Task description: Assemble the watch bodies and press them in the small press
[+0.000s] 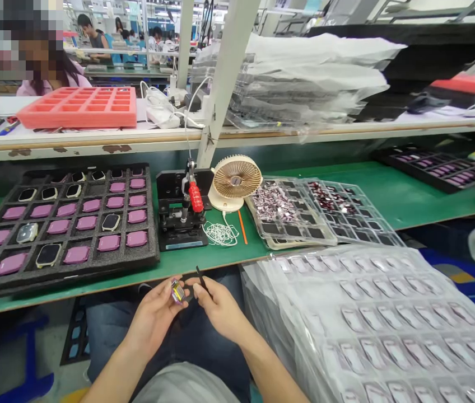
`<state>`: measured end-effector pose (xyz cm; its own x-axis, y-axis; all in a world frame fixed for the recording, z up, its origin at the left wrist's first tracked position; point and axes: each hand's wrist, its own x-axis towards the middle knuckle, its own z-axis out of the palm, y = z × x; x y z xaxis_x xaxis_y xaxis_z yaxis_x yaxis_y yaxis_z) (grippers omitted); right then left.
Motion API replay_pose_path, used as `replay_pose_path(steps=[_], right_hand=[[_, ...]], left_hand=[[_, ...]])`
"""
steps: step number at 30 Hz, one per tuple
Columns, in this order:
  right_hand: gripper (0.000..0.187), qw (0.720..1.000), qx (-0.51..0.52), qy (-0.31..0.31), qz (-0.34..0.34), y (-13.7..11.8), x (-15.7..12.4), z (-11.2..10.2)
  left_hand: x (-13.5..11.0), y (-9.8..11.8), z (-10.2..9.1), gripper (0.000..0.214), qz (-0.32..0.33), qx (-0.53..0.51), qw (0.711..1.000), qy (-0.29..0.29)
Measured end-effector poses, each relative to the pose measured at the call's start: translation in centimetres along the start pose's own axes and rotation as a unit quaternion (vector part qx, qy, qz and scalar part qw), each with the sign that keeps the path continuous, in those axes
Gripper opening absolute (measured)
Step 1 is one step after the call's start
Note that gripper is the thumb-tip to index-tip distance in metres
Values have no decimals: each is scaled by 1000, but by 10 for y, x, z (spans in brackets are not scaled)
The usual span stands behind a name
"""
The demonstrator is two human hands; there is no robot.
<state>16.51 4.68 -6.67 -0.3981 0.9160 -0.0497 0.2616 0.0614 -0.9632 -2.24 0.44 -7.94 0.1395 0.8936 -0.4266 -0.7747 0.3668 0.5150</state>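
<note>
My left hand [157,308] is closed round a small purple watch case [177,291], its open side showing yellow and metallic parts inside. Just to the right, my right hand [216,308] pinches a thin black stick-like tool [201,276], perhaps tweezers; its exact kind is not clear. Both hands are above my lap, in front of the bench edge, close together but apart. Beyond them on the bench stands a black toggle-clamp press [182,215] with a red handle [196,197]. To its left lies a black foam tray [153,235] of purple watch cases, some face up.
A cream fan [236,182], a coiled white cable [220,234] and an orange stick [242,226] are behind my hands. Clear trays [321,232] with small parts lie right of them. Plastic-wrapped trays [389,319] rise at my right. A post [227,73] and shelf edge [94,144] cross the back.
</note>
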Motion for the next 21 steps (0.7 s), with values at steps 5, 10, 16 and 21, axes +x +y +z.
replay_pose_path(steps=[5, 10, 16, 21], right_hand=[[32, 987, 138, 4, 84, 9, 0, -1], [34, 978, 170, 48, 107, 11, -1, -1], [24, 993, 74, 88, 28, 11, -6, -3], [23, 993, 46, 104, 21, 14, -13, -2]], left_hand=[[1, -1, -2, 31, -1, -1, 1000, 7], [3, 2, 0, 31, -5, 9, 1000, 10], [4, 2, 1, 30, -6, 11, 1000, 19], [5, 2, 4, 31, -4, 4, 1000, 21]])
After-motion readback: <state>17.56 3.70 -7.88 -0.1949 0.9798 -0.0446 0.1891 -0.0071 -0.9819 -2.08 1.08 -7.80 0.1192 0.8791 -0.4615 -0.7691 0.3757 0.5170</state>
